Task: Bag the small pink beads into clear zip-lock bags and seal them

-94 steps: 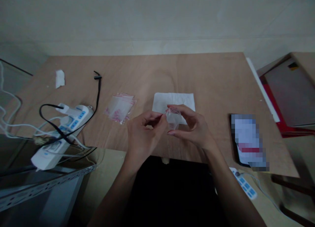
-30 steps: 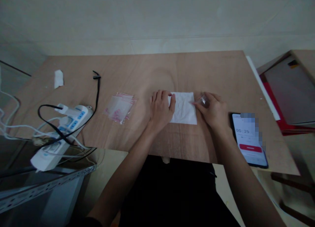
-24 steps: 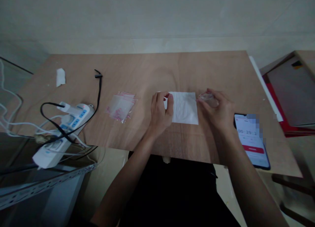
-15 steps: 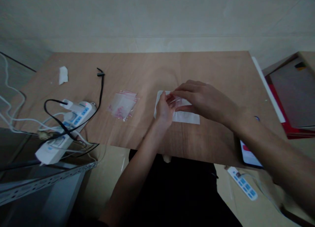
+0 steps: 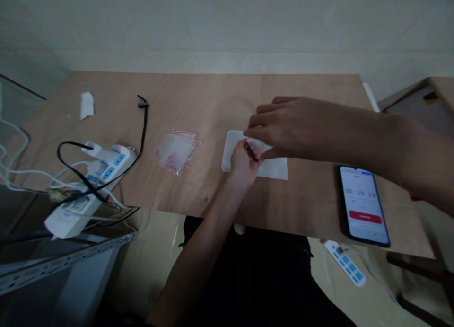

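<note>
My left hand (image 5: 244, 163) is closed, its fingers curled around a small clear plastic bag (image 5: 258, 146) with a pinkish tint. From above, my right hand (image 5: 271, 126) pinches the same bag between thumb and fingers. Its contents are too blurred to make out. Both hands are over a white sheet (image 5: 275, 169), which lies flat on the wooden table and is partly covered by them. A loose pile of clear bags with red edges (image 5: 177, 151) lies to the left of my hands.
A power strip (image 5: 113, 163) with plugs and tangled cables sits at the table's left edge. Behind it lie a black cable (image 5: 144, 123) and a white paper scrap (image 5: 87, 105). A phone (image 5: 364, 204) showing a timer rests at the right. Another power strip (image 5: 344, 262) is on the floor.
My right forearm has swung up and away from me, uncovering the phone. My right hand has turned, and my left hand has shifted slightly right. More of the bag shows between them.
</note>
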The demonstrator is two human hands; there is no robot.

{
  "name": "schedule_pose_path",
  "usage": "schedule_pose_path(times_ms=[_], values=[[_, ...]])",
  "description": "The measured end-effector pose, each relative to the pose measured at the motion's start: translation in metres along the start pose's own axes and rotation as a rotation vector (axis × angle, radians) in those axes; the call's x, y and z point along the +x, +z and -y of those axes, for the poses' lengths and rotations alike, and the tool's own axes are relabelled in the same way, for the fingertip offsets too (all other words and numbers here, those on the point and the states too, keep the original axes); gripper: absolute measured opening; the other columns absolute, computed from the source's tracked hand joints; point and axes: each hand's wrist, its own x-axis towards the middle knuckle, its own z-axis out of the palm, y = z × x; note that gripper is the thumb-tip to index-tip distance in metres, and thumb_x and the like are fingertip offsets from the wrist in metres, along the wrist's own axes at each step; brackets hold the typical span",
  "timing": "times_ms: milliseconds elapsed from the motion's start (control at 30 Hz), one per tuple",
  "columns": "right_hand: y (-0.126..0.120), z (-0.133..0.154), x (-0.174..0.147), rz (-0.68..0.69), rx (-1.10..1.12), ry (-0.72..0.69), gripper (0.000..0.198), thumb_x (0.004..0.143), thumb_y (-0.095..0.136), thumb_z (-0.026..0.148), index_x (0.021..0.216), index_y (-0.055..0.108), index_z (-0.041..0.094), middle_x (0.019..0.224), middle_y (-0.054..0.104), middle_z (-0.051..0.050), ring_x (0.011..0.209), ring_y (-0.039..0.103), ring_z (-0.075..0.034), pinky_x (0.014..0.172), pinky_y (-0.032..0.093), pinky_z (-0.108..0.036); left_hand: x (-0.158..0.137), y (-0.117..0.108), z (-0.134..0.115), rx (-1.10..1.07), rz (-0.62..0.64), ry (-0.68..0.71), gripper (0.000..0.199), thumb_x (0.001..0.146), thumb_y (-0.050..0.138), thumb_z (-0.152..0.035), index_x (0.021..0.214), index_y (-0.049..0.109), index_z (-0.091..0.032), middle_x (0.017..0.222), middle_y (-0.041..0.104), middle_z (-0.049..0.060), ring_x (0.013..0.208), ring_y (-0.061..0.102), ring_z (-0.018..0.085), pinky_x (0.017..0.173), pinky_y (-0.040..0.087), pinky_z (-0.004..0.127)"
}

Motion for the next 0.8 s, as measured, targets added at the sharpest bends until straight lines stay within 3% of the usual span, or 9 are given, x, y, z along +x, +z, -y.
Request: schedule_pose_path(times_ms=[33, 67, 133, 233, 367, 467, 667, 800], values=[[-0.015, -0.002, -0.001, 0.085, -0.078, -0.029, 0.032, 0.07, 0.077, 0.051, 0.091, 0.078, 0.026, 0.093, 0.075, -0.002, 0.103, 0.064, -0.029, 0.096, 0.044, -0.049, 0.003, -0.001, 0.0, 0.058, -0.033, 0.048, 0.035, 0.099, 0.036, -0.031, 0.067, 0.048, -0.022, 0.072, 0.059, 0.004, 0.089, 0.065, 0.021, 0.081, 0.053, 0.037], [-0.026, -0.006, -0.006, 0.08, -0.157, -0.015, 0.043, 0.071, 0.076, 0.053, 0.104, 0.075, 0.025, 0.102, 0.073, -0.005, 0.105, 0.063, -0.03, 0.096, 0.044, -0.05, 0.005, -0.003, -0.001, 0.17, -0.06, 0.136, 0.035, 0.099, 0.037, -0.032, 0.067, 0.046, -0.022, 0.073, 0.058, 0.004, 0.091, 0.064, 0.022, 0.084, 0.051, 0.037], [-0.03, -0.016, -0.023, -0.072, -0.297, 0.11, 0.055, 0.081, 0.068, 0.053, 0.122, 0.067, 0.018, 0.112, 0.069, -0.015, 0.106, 0.062, -0.033, 0.093, 0.047, -0.05, 0.009, -0.006, -0.001, 0.47, -0.076, 0.371, 0.029, 0.098, 0.041, -0.03, 0.07, 0.046, -0.023, 0.08, 0.06, 0.006, 0.098, 0.061, 0.024, 0.094, 0.045, 0.039], [0.003, -0.038, -0.057, -0.297, -0.392, 0.415, 0.058, 0.089, 0.056, 0.052, 0.128, 0.061, 0.01, 0.116, 0.066, -0.024, 0.11, 0.06, -0.038, 0.096, 0.045, -0.055, 0.015, -0.012, 0.001, 0.879, -0.015, 0.601, 0.021, 0.097, 0.042, -0.026, 0.079, 0.051, -0.021, 0.095, 0.062, 0.012, 0.105, 0.057, 0.028, 0.1, 0.039, 0.043], [0.06, -0.059, -0.083, -0.302, -0.434, 0.684, 0.061, 0.095, 0.045, 0.045, 0.138, 0.048, 0.003, 0.139, 0.053, -0.027, 0.131, 0.047, -0.039, 0.104, 0.039, -0.058, 0.021, -0.016, 0.009, 1.256, 0.046, 0.645, 0.022, 0.098, 0.036, -0.023, 0.093, 0.056, -0.014, 0.106, 0.062, 0.019, 0.107, 0.055, 0.032, 0.095, 0.04, 0.045], [0.076, -0.064, -0.085, -0.276, -0.434, 0.738, 0.066, 0.096, 0.038, 0.047, 0.145, 0.038, 0.002, 0.148, 0.042, -0.027, 0.141, 0.036, -0.038, 0.111, 0.03, -0.06, 0.021, -0.016, 0.013, 1.361, 0.051, 0.69, 0.021, 0.097, 0.04, -0.024, 0.097, 0.057, -0.012, 0.107, 0.062, 0.019, 0.107, 0.055, 0.032, 0.092, 0.042, 0.044], [0.072, -0.061, -0.086, -0.285, -0.393, 0.741, 0.076, 0.096, 0.031, 0.051, 0.148, 0.027, -0.005, 0.155, 0.03, -0.028, 0.148, 0.021, -0.037, 0.117, 0.017, -0.058, 0.016, -0.016, 0.009, 1.378, -0.032, 0.753, 0.02, 0.097, 0.044, -0.028, 0.089, 0.058, -0.016, 0.099, 0.065, 0.012, 0.1, 0.058, 0.027, 0.089, 0.044, 0.04], [0.072, -0.06, -0.09, -0.356, -0.344, 0.719, 0.078, 0.096, 0.032, 0.052, 0.15, 0.023, -0.003, 0.158, 0.023, -0.028, 0.15, 0.012, -0.037, 0.117, 0.013, -0.061, 0.003, -0.05, -0.008, 1.189, -0.245, 0.857, 0.018, 0.095, 0.046, -0.032, 0.094, 0.057, -0.018, 0.1, 0.064, 0.01, 0.1, 0.058, 0.024, 0.092, 0.044, 0.04]])
